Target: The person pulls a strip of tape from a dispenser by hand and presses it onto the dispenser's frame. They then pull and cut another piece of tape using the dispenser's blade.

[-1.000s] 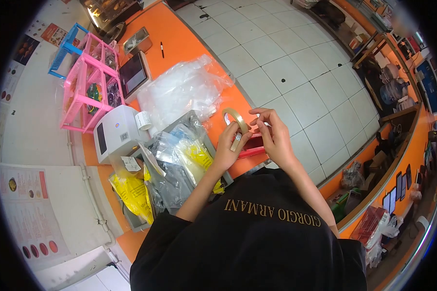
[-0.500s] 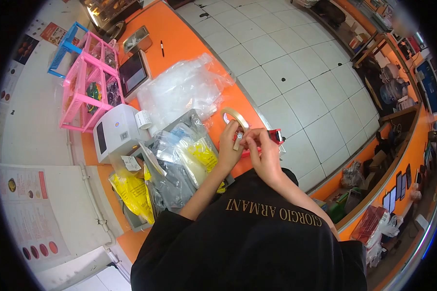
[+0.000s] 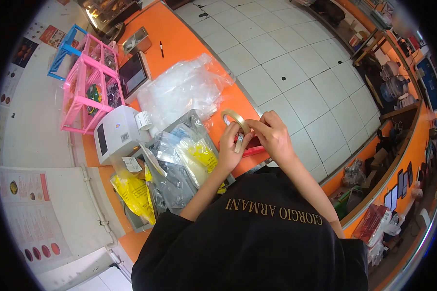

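My left hand (image 3: pixel 230 148) is closed around the lower part of a roll of clear tape (image 3: pixel 236 117), which stands tilted above the orange counter. A short strip with a dotted pattern shows near its fingers. At the roll's right side my right hand (image 3: pixel 272 135) has its thumb and forefinger pinched together, touching or almost touching the tape; whether a tape end lies between them is too small to make out. Beneath both hands sits a red tape dispenser (image 3: pixel 254 150), partly hidden by them.
Clear plastic bags (image 3: pixel 179 89) lie on the orange counter (image 3: pixel 153 24). A grey bin (image 3: pixel 182 186) of yellow and clear packets stands to my left, near a white label printer (image 3: pixel 116 133), a tablet (image 3: pixel 133 73) and pink basket racks (image 3: pixel 90 89). Tiled floor (image 3: pixel 296 77) lies beyond the counter edge.
My right hand has shifted slightly up and right and turned, with its fingers now at the roll's edge. The left hand and the roll have barely moved. More of the dispenser's right end is covered.
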